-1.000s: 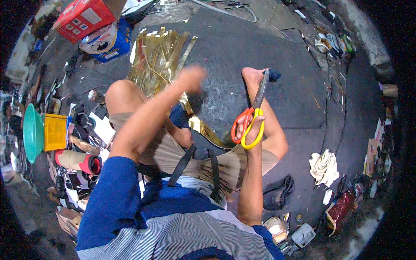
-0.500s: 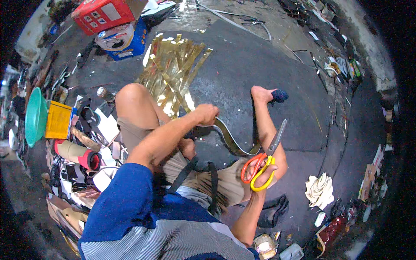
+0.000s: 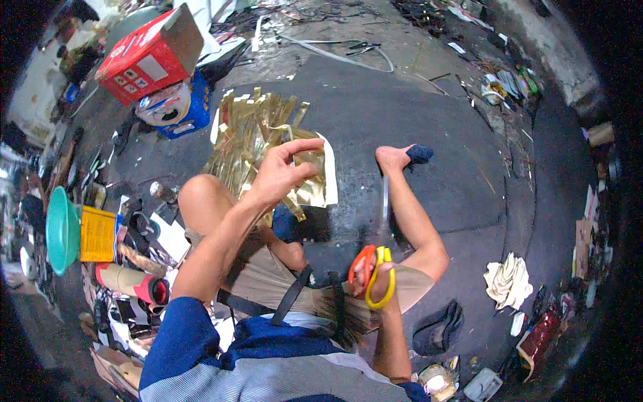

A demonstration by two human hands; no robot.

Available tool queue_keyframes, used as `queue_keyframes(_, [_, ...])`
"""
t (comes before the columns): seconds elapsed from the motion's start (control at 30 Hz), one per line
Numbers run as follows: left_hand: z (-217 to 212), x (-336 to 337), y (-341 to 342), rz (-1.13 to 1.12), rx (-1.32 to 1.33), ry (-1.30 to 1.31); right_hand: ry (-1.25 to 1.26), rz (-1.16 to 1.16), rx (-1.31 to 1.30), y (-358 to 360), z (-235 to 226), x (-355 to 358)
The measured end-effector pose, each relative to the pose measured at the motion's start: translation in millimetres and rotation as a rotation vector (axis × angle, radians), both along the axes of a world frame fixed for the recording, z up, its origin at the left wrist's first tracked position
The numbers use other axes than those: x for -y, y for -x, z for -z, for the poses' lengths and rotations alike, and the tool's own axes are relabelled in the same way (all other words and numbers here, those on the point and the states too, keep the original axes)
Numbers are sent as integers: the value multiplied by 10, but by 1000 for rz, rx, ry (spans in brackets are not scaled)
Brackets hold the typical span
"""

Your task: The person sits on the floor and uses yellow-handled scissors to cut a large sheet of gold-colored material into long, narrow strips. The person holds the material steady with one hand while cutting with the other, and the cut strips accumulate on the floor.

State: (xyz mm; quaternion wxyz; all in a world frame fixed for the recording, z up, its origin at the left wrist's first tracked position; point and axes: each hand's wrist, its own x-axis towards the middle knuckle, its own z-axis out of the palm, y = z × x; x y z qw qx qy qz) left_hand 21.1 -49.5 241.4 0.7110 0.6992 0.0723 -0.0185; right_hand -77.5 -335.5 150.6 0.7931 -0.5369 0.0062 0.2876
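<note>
Right hand (image 3: 383, 285) wrapped round the handles of the scissors (image 3: 382, 253), blades blurred, pointing away over dark floor (image 3: 362, 114). Left hand (image 3: 278, 174) bare, thumb and forefinger parted, nothing visibly gripped, by gold strips (image 3: 234, 127) heaped on same floor. Scraps (image 3: 509, 87) litter both sides; pale cloth (image 3: 507, 281) lies right. Containers, left: red box (image 3: 144, 67) atop blue box (image 3: 194, 110); green basin (image 3: 61, 231) beside yellow tub (image 3: 98, 234). Contents unclear.

Looks steeply down and forward from the wearer's head, fisheye-wide. Hangs near above the left hand (image 3: 278, 177), closest to the striped shirt (image 3: 288, 376) behind the fingers (image 3: 305, 145). Reaches beyond the fingers, leftward, to the red cardboard box (image 3: 144, 65), farther off.
</note>
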Motion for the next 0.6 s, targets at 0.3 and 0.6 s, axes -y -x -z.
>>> queue_keyframes(0.3, [-6, -118, 38, 126, 160, 110, 379, -371, 232, 506, 22, -166])
queue_keyframes(0.6, [-372, -113, 222, 303, 149, 14, 354, -381, 324, 193, -562, -559])
